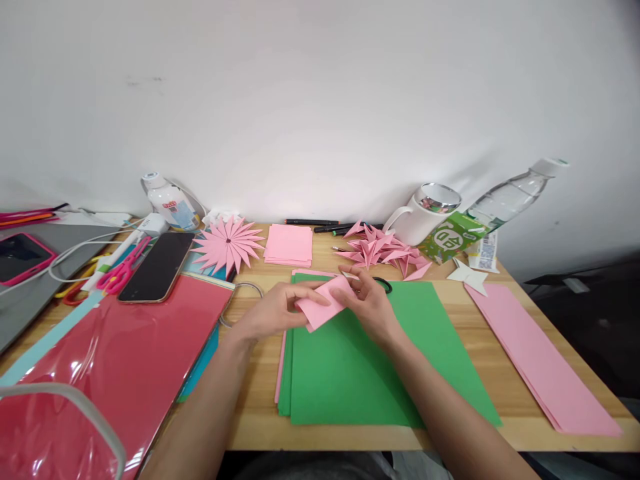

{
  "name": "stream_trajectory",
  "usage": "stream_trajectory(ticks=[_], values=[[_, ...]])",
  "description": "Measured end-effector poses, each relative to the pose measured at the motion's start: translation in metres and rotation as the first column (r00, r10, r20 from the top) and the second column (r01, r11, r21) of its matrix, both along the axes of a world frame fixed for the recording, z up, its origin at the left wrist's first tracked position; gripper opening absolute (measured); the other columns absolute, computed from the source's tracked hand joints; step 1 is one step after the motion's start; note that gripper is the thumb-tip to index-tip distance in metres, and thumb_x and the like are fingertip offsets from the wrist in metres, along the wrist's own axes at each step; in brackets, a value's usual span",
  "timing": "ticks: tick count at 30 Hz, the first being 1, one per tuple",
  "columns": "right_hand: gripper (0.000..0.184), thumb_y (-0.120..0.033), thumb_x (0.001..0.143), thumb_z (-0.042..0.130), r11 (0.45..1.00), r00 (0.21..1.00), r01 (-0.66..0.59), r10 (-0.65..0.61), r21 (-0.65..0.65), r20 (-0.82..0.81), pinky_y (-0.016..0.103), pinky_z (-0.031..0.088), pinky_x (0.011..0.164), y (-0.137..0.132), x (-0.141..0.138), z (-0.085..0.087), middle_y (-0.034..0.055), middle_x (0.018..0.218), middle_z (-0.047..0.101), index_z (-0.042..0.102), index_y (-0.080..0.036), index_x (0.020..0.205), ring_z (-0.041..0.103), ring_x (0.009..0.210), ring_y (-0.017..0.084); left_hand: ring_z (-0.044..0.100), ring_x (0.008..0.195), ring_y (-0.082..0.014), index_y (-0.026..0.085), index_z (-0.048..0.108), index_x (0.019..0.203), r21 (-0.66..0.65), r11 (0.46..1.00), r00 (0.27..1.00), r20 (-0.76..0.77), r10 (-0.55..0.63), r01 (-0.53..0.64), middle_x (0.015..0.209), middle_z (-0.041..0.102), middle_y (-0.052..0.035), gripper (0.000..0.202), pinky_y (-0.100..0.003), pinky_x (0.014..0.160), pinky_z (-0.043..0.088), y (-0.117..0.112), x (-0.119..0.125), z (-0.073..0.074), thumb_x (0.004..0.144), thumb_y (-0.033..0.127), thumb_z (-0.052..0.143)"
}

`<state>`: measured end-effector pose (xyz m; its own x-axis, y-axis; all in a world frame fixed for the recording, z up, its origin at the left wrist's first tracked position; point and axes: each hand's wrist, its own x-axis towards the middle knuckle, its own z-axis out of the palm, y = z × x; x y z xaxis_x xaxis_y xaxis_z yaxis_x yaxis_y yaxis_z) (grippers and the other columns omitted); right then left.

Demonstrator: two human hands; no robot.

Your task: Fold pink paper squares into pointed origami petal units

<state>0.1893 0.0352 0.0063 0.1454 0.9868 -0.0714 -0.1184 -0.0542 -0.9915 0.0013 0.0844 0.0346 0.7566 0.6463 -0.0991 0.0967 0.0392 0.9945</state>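
Paper is what both hands work with, and I take the green paper stack (380,383) as my landmark for places. Above the back part of this stack, the left hand (280,308) pinches the left end of the folded pink paper (323,313), and the right hand (369,301) pinches its right end, with the thumb pressed on the upper face. I judge this piece to be very light, thin and rather crisp. It should keep a crease well, but a hard squeeze could wrinkle it, and its smooth face may slide a little. I would hold it by the edges, near the corners, and press only along the folds.

Now I count, from left to right. To the left of the stack I find one pink-cased smartphone (23,259), one pair of pink-handled scissors (129,261), one black-screened smartphone (159,267), one white bottle (173,205) and one pink paper pinwheel (229,247). Behind the stack lie one pile of pink paper squares (289,245), its sheets not countable for me, and one heap of folded pink pieces (383,250), too overlapped to number. Behind and to the right are one white mug (419,223), one green carton (453,237) and one clear bottle (515,195). To the right are one white paper star (467,273) and one bundle of pink strips (543,360).
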Motion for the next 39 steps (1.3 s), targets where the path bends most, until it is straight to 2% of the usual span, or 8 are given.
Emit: stream_trajectory(ticks=[3,6,9,12,14,19,27,39], values=[[0.058,-0.035,0.066,0.074,0.994,0.997,0.063,-0.067,0.087,0.044,0.027,0.046,0.059,-0.001,0.001,0.001,0.001,0.079,0.066,0.048,-0.021,0.116,0.059,0.068,0.016,0.058,0.101,-0.0217,0.02,0.063,0.109,-0.11,0.989,0.993,0.072,-0.089,0.097,0.114,0.063,-0.0086,0.052,-0.028,0.08,0.045,-0.002,0.001,0.004,0.059,0.019,0.077],[0.057,-0.032,0.066,0.074,0.991,0.995,0.047,-0.057,0.128,0.081,0.026,0.045,0.056,-0.002,-0.002,0.003,0.0006,0.078,0.066,0.049,-0.022,0.116,0.057,0.064,0.014,0.061,0.089,-0.0187,0.019,0.057,0.114,-0.18,0.979,0.991,0.076,0.108,-0.093,0.103,0.065,-0.0089,0.05,-0.026,0.071,0.045,-0.004,0.006,0.002,0.068,0.031,0.073],[0.057,-0.03,0.063,0.077,0.988,0.997,0.028,-0.039,0.152,0.068,0.027,0.049,0.062,-0.004,-0.007,0.005,0.0018,0.084,0.067,0.052,-0.022,0.113,0.06,0.07,0.015,0.058,0.066,-0.0128,0.015,0.063,0.09,-0.117,0.959,0.966,-0.024,0.257,-0.258,0.077,0.064,-0.0041,0.032,-0.02,0.055,0.039,-0.007,0.014,-0.003,0.069,0.037,0.071],[0.052,-0.03,0.06,0.079,0.981,0.994,0.105,-0.11,0.163,0.024,0.028,0.051,0.068,-0.006,-0.011,0.006,0.0021,0.088,0.066,0.056,-0.022,0.106,0.062,0.077,0.016,0.044,0.049,-0.0066,0.014,0.056,0.064,-0.089,0.957,0.961,-0.045,0.272,-0.275,0.056,0.051,0.0036,0.03,-0.018,0.045,0.027,-0.013,0.022,-0.007,0.067,0.04,0.072],[0.047,-0.031,0.06,0.078,0.978,0.988,0.153,-0.156,0.145,0.011,0.028,0.051,0.065,-0.006,-0.012,0.006,0.001,0.081,0.067,0.057,-0.021,0.102,0.062,0.071,0.016,0.043,0.05,-0.0063,0.014,0.055,0.063,-0.123,0.951,0.959,-0.016,0.284,-0.284,0.056,0.051,0.0042,0.031,-0.018,0.046,0.027,-0.018,0.026,-0.006,0.067,0.039,0.072],[0.042,-0.031,0.06,0.079,0.984,0.989,0.148,-0.15,0.099,0.011,0.026,0.049,0.058,-0.009,-0.012,0.006,0.001,0.071,0.069,0.06,-0.019,0.095,0.062,0.062,0.015,0.059,0.072,-0.014,0.013,0.062,0.082,-0.216,0.936,0.955,0.048,0.294,-0.277,0.078,0.066,-0.0041,0.032,-0.023,0.064,0.043,-0.024,0.031,-0.004,0.065,0.036,0.074],[0.034,-0.028,0.054,0.082,0.985,0.986,0.16,-0.155,0.068,-0.068,0.024,0.05,0.058,-0.01,-0.015,0.01,0.0013,0.071,0.071,0.065,-0.018,0.08,0.063,0.061,0.014,0.056,0.06,-0.0101,0.012,0.061,0.073,-0.287,0.884,0.919,0.034,0.393,-0.368,0.067,0.065,-0.0008,0.032,-0.021,0.057,0.041,-0.024,0.031,-0.007,0.059,0.035,0.078],[0.03,-0.035,0.057,0.079,0.985,0.987,0.159,-0.158,0.068,-0.017,0.026,0.05,0.055,-0.01,-0.015,0.011,0.0033,0.07,0.071,0.066,-0.017,0.078,0.063,0.06,0.016,0.059,0.061,-0.0126,0.012,0.063,0.073,-0.293,0.868,0.906,0.012,0.422,-0.4,0.069,0.067,-0.003,0.034,-0.023,0.057,0.042,-0.024,0.032,-0.006,0.054,0.034,0.081]])
